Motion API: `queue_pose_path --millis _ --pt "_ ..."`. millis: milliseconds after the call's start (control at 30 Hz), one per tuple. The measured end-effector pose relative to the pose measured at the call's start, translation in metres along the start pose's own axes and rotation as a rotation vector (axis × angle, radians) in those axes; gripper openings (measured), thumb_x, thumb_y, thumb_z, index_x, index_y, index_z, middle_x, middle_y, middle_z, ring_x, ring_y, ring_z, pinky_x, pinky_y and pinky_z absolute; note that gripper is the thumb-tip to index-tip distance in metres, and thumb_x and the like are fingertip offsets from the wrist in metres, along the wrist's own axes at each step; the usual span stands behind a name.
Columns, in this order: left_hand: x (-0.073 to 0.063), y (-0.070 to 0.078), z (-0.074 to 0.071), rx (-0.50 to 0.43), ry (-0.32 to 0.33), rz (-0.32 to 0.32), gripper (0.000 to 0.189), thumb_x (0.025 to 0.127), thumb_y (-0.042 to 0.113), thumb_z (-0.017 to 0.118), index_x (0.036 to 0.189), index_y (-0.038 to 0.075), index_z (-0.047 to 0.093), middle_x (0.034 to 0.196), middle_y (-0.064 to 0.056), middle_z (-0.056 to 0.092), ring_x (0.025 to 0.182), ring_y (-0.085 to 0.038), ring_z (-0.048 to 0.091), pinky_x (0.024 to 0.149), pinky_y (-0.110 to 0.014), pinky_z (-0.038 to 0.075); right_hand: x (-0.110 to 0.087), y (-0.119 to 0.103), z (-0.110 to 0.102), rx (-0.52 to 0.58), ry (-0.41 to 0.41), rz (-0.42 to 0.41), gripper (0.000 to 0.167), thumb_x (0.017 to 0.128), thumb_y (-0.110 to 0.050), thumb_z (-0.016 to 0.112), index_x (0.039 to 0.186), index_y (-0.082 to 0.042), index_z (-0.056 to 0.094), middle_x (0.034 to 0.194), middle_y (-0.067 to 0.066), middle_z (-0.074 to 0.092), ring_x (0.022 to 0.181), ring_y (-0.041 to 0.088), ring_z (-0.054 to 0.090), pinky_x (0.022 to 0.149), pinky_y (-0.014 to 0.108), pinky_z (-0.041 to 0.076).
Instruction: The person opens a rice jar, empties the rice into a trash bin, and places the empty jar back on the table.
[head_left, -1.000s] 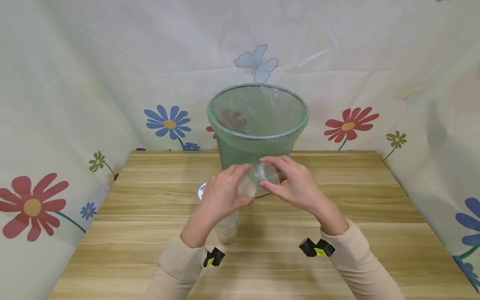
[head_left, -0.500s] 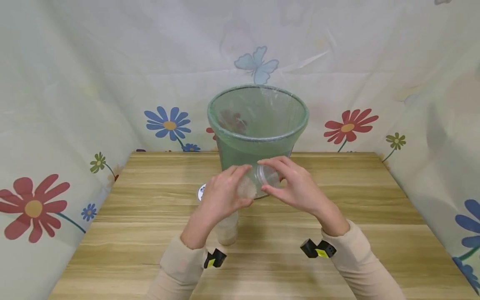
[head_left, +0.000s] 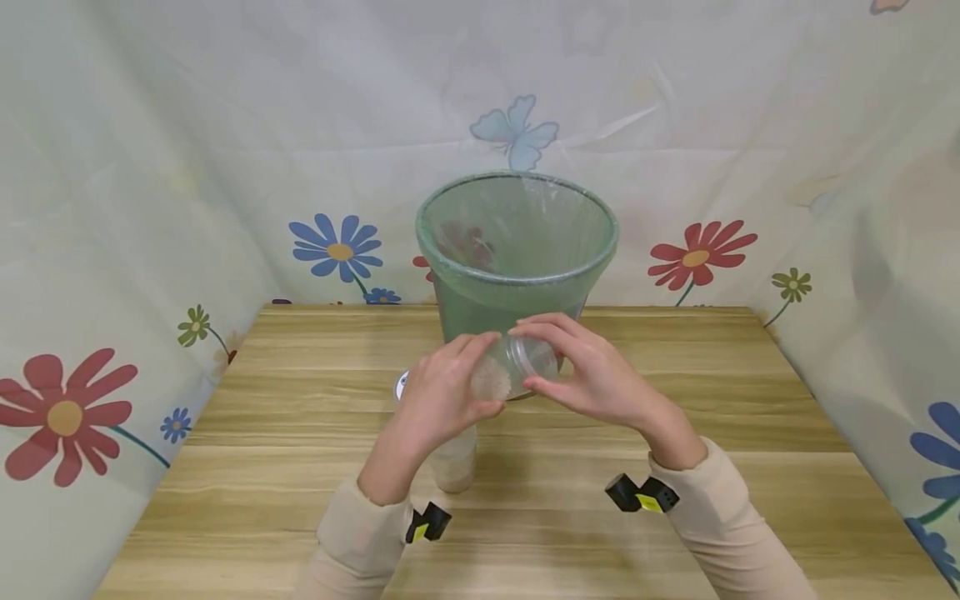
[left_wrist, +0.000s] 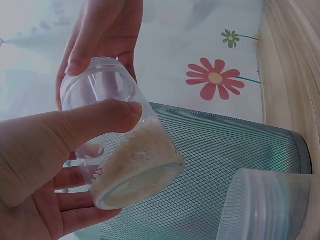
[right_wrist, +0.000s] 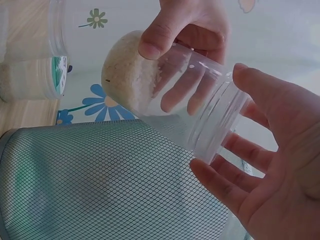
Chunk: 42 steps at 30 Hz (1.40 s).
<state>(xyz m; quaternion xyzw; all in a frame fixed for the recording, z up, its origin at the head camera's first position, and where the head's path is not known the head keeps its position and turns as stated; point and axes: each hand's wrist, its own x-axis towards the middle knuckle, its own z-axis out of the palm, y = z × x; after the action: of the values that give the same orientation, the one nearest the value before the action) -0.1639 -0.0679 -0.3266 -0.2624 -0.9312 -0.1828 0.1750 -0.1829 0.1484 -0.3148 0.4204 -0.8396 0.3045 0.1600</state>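
A clear plastic jar [left_wrist: 135, 155] with pale, rice-like grains in its lower part lies tilted between my two hands. My left hand [head_left: 442, 383] grips it round the body, with the thumb on one side and the fingers on the other. At its ridged end, my right hand [head_left: 588, 362] holds the clear lid [right_wrist: 217, 120] between thumb and fingertips. In the head view the jar overlaps the front of a green mesh bin [head_left: 517, 304]. The grains lie towards the jar's base, on the left-hand side.
Below my left forearm a second clear jar [head_left: 453, 462] stands on the wooden table [head_left: 675, 500]. Behind the left hand, a container's printed white top [head_left: 402, 383] shows partly. Clear plastic lines the bin, and a flowered curtain [head_left: 360, 175] surrounds the table.
My right hand's fingertips have shifted slightly left round the lid, and the lid looks a little turned. The left hand has kept its grip with hardly any movement.
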Motion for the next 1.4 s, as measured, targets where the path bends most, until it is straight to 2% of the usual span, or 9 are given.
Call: queue_pose_path --millis 333,600,800,967,1100,1267,1400 --pt "-0.0015 -0.0018 0.0021 0.007 0.010 0.009 0.077 0.062 0.035 0.083 0.129 0.013 0.051 0.115 -0.006 0.061 0.096 -0.023 0.063 0.075 -0.037 0.054 -0.0026 -0.0011 -0.0036 0.037 -0.070 -0.022 0.054 0.077 -0.015 0.074 0.126 -0.013 0.052 0.135 0.008 0.046 0.122 0.020 0.045 0.094 0.038 0.045" --pt "-0.0040 -0.0038 0.0047 -0.011 0.009 0.013 0.077 0.063 0.033 0.083 0.129 0.013 0.051 0.116 -0.007 0.061 0.097 -0.024 0.062 0.076 -0.037 0.053 -0.0060 -0.0016 -0.0015 0.053 -0.109 -0.033 0.053 0.078 -0.010 0.072 0.126 -0.014 0.050 0.140 0.008 0.041 0.128 0.021 0.039 0.097 0.038 0.042" --pt "-0.0034 -0.0043 0.0051 -0.023 0.010 0.003 0.076 0.063 0.031 0.084 0.129 0.014 0.051 0.116 -0.006 0.061 0.097 -0.024 0.062 0.077 -0.038 0.053 -0.0055 -0.0021 0.0015 0.022 -0.068 -0.071 0.057 0.076 -0.009 0.072 0.127 -0.012 0.047 0.143 0.012 0.035 0.134 0.028 0.030 0.103 0.043 0.035" --pt "-0.0026 -0.0040 0.0044 -0.020 0.018 0.001 0.076 0.062 0.032 0.084 0.128 0.014 0.051 0.114 -0.006 0.061 0.095 -0.023 0.063 0.074 -0.037 0.054 -0.0028 -0.0010 0.0027 -0.042 0.016 -0.072 0.067 0.075 -0.018 0.074 0.134 -0.011 0.043 0.139 0.014 0.038 0.127 0.029 0.036 0.100 0.046 0.036" --pt "-0.0024 -0.0045 0.0047 -0.022 0.017 0.005 0.076 0.062 0.032 0.084 0.128 0.014 0.051 0.115 -0.006 0.061 0.095 -0.023 0.063 0.075 -0.037 0.054 -0.0020 -0.0016 0.0031 -0.080 0.053 -0.011 0.067 0.076 -0.022 0.073 0.134 -0.009 0.043 0.130 0.012 0.046 0.111 0.025 0.049 0.088 0.040 0.044" --pt "-0.0029 -0.0052 0.0054 -0.027 0.021 0.011 0.077 0.061 0.031 0.085 0.128 0.015 0.052 0.115 -0.006 0.061 0.096 -0.024 0.063 0.076 -0.037 0.053 -0.0022 -0.0039 0.0027 -0.050 0.018 0.143 0.066 0.079 -0.025 0.072 0.136 -0.011 0.042 0.120 0.011 0.050 0.088 0.018 0.055 0.067 0.029 0.053" --pt "-0.0041 -0.0048 0.0055 -0.030 0.025 0.008 0.076 0.061 0.030 0.085 0.128 0.015 0.052 0.116 -0.006 0.061 0.097 -0.024 0.062 0.076 -0.037 0.053 -0.0027 -0.0062 0.0023 -0.066 -0.021 0.221 0.065 0.080 -0.028 0.071 0.135 -0.011 0.043 0.112 0.009 0.052 0.085 0.016 0.058 0.065 0.025 0.052"
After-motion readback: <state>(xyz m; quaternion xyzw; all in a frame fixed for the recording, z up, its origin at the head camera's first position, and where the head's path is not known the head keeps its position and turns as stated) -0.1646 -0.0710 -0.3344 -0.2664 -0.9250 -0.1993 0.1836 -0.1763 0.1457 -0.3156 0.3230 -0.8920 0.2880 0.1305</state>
